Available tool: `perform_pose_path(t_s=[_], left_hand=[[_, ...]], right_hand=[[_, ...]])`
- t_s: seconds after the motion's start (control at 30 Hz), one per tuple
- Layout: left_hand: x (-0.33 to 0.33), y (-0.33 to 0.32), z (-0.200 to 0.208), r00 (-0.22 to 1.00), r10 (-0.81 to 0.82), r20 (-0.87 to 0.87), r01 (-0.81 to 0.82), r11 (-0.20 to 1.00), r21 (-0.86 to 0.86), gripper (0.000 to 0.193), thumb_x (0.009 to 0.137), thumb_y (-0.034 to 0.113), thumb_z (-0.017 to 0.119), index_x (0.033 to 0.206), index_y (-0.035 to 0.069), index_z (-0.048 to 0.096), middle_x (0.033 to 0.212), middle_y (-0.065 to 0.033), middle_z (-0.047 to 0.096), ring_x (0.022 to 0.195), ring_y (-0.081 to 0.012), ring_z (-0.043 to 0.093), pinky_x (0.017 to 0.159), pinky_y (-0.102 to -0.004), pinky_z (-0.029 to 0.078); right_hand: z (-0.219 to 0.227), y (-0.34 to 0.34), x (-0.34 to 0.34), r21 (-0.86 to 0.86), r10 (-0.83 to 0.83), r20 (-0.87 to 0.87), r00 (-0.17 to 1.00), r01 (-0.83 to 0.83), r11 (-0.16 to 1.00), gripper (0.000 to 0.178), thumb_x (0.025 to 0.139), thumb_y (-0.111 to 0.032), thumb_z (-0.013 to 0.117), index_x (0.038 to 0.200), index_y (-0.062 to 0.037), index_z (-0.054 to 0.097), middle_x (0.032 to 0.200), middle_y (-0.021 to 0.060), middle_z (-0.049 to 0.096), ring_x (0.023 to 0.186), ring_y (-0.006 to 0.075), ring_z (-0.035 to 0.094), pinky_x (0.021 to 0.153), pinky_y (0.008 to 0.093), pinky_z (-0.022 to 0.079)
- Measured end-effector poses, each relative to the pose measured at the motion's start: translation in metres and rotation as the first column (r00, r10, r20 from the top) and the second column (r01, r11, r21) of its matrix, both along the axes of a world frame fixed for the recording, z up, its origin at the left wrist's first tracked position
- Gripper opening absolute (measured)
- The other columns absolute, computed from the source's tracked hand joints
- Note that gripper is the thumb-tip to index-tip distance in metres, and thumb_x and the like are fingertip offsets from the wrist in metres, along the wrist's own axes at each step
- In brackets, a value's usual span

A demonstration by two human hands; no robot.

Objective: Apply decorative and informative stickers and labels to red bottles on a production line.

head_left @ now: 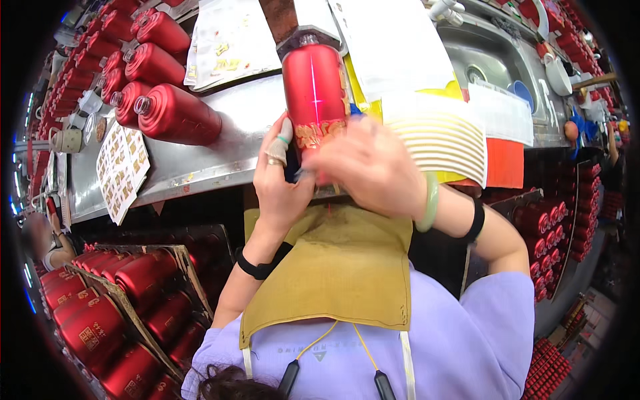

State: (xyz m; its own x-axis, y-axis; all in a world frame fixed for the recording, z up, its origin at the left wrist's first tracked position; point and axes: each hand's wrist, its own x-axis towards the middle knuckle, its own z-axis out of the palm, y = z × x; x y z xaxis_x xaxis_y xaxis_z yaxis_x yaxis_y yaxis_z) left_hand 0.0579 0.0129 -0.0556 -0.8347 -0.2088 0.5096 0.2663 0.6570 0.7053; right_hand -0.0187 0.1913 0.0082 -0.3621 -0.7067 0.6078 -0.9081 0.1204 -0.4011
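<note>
A glossy red bottle (310, 83) lies in front of me, its clear glass neck pointing away from me. Gold-patterned decoration (319, 135) runs across its nearer part and up its right side. My left hand (281, 183) grips the bottle's left side near the base; pale covers sit on some of its fingertips. Over the nearer end of the bottle is my right hand (373, 167), at the gold decoration. Motion blurs its fingers, so their closing and any contact cannot be made out. A green bangle (429, 202) circles my right wrist.
Several red bottles (180, 117) lie on the metal table at left, near printed gold sheets (123, 170) and another sheet stack (230, 47). Ridged white sheets (440, 140) lie right, before a sink (480, 57). Bottle racks (127, 300) flank me below. Another person's arm (61, 253) shows far left.
</note>
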Motion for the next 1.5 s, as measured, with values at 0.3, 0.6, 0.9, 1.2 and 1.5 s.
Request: perform_pose_path(t_s=[0.3,0.6,0.9,1.2,1.5], left_hand=[[0.000,-0.004,0.008,0.999,0.011,0.033,-0.011,1.000,-0.010,0.089,0.067,0.015,0.096,0.144,0.000,0.055,0.134,-0.0182,0.061,0.118,-0.0346,0.065,0.100,-0.0418,0.052],[0.002,-0.006,0.015,0.990,-0.045,0.131,0.041,0.998,0.037,0.082,0.076,0.010,0.090,0.146,-0.007,0.051,0.129,-0.0220,0.067,0.118,-0.0300,0.067,0.103,-0.0385,0.051],[0.003,-0.009,0.007,0.986,-0.057,0.155,0.045,0.996,0.083,0.085,0.073,0.005,0.087,0.148,-0.004,0.050,0.129,-0.0224,0.064,0.121,-0.0366,0.062,0.104,-0.0423,0.049],[0.000,0.004,0.024,0.996,0.044,0.075,-0.042,0.999,-0.029,0.094,0.068,0.010,0.094,0.150,-0.002,0.048,0.137,-0.0178,0.060,0.128,-0.0307,0.059,0.109,-0.0392,0.047],[0.003,-0.003,0.013,0.997,-0.057,0.051,0.055,0.997,0.047,0.089,0.072,0.008,0.091,0.150,-0.001,0.049,0.142,-0.0190,0.058,0.128,-0.0327,0.061,0.107,-0.0408,0.050]], right_hand=[[-0.006,-0.006,-0.044,-0.068,-0.065,-0.329,0.942,0.045,0.997,0.018,0.079,-0.014,0.068,0.097,-0.0192,0.072,0.097,-0.0050,0.069,0.085,0.0189,0.062,0.090,0.0361,0.049],[0.016,-0.018,-0.140,-0.198,-0.299,-0.151,0.942,0.268,0.943,0.013,0.090,-0.016,0.072,0.101,-0.0094,0.071,0.094,0.0067,0.070,0.087,0.0300,0.066,0.079,0.0402,0.051],[-0.004,-0.001,-0.069,-0.121,-0.275,-0.165,0.947,0.257,0.959,0.018,0.080,-0.007,0.073,0.095,-0.0184,0.074,0.100,-0.0022,0.075,0.087,0.0178,0.066,0.086,0.0337,0.040],[-0.007,-0.009,-0.061,-0.168,-0.313,-0.001,0.950,0.308,0.936,0.019,0.083,-0.012,0.076,0.101,-0.0123,0.072,0.092,0.0051,0.072,0.084,0.0265,0.066,0.081,0.0403,0.049],[0.003,0.004,-0.010,-0.127,0.038,0.001,0.999,-0.038,0.991,0.021,0.078,-0.015,0.073,0.099,-0.0162,0.073,0.096,-0.0011,0.071,0.081,0.0209,0.062,0.080,0.0349,0.050]])
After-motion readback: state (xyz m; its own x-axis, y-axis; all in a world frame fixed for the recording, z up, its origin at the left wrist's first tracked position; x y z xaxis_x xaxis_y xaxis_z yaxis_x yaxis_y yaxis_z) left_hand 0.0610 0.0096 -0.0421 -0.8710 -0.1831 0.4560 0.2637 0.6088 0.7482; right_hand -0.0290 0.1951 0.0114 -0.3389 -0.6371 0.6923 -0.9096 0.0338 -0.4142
